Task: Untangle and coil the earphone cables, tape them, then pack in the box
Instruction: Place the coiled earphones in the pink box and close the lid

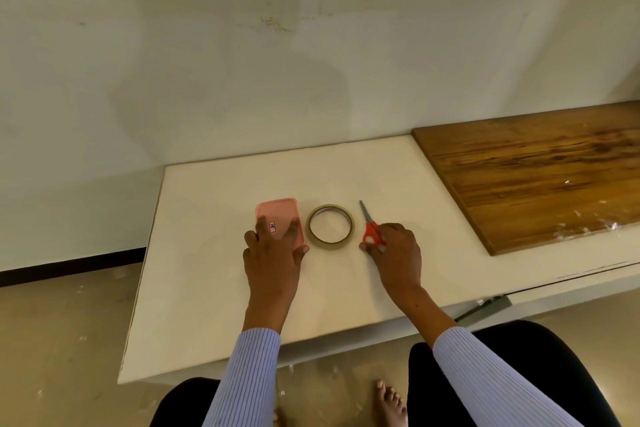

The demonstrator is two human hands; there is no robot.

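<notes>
Resting flat on one pink box (277, 210), left hand (273, 253); right hand (394, 253) seemingly gripping one scissors (371, 229).

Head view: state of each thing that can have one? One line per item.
pink box: lid on, flat on the white table
tape roll: lying flat, untouched, between box and scissors
scissors: blades closed, lying on the table
left hand: fingers spread, resting on the box
right hand: fingers at the red scissor handles, grip unclear
earphone cables: none visible
</notes>
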